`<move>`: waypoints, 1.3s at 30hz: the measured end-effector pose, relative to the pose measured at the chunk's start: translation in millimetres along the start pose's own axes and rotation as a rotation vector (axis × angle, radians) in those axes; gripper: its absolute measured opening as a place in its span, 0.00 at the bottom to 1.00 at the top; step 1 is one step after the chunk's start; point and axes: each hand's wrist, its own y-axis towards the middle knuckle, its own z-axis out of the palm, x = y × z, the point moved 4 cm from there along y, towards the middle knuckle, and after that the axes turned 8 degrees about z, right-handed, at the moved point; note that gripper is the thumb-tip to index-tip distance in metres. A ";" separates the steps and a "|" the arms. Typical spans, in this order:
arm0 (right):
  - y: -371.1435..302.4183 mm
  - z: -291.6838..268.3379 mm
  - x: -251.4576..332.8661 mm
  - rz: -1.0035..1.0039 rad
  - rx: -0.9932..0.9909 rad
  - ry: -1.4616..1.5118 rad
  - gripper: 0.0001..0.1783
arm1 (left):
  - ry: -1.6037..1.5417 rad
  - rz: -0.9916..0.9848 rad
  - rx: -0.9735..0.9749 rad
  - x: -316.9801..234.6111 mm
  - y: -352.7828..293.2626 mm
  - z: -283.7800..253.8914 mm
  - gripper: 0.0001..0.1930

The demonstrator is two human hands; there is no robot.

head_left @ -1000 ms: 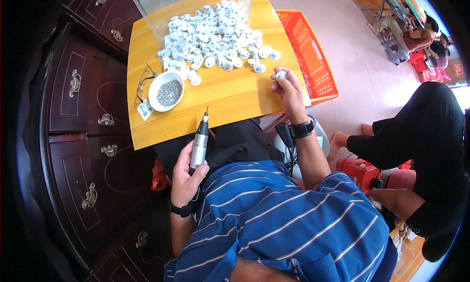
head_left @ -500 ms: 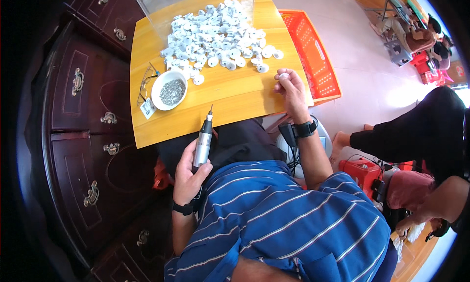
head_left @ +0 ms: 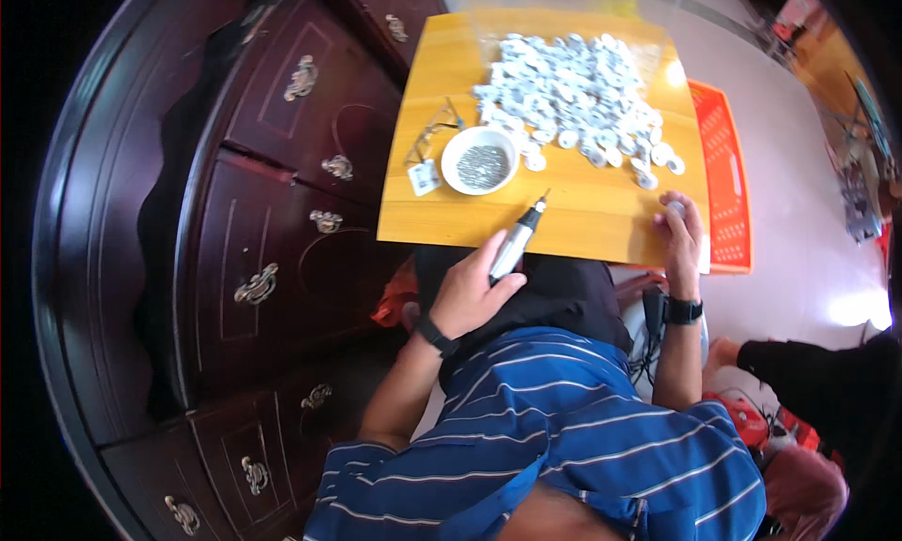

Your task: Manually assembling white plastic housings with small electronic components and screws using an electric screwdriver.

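My left hand (head_left: 473, 292) is wrapped round a silver and black electric screwdriver (head_left: 513, 247), its thin bit tilted up and to the right at the table's near edge. Toward the right corner of the yellow wooden table (head_left: 583, 226), my right hand (head_left: 684, 231) pinches a small round white plastic part (head_left: 676, 208), partly hidden by the fingers. Beyond the hands spreads a heap of similar white round parts (head_left: 573, 85). To its left stands a white bowl (head_left: 452, 172) holding many small metal screws (head_left: 482, 167).
Eyeglasses (head_left: 427, 132) and a small white printed tag (head_left: 425, 177) lie left of the bowl. A clear plastic box (head_left: 564, 1) stands behind the heap. An orange-red crate (head_left: 731, 203) sits against the table's right side. Dark wooden drawers (head_left: 301, 137) line the left. Another person's leg (head_left: 808, 367) shows at right.
The view has swung, so the table appears farther right. The screwdriver has tilted more to the right and its bit is now over the table. Both hands keep their hold.
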 end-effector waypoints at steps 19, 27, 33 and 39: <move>-56.7 112.0 -5.4 0.360 0.568 0.340 0.19 | -0.906 -0.184 0.274 -23.4 17.2 12.1 0.41; -54.1 122.1 -9.5 0.341 0.542 0.374 0.11 | -1.106 -0.320 0.304 -13.0 4.9 28.1 0.31; -52.6 119.7 -12.0 0.386 0.468 0.223 0.14 | -0.874 -0.213 0.342 -2.1 6.6 22.1 0.25; -64.8 133.4 10.4 0.353 0.688 0.383 0.21 | -1.339 -0.242 0.394 3.1 2.3 23.7 0.24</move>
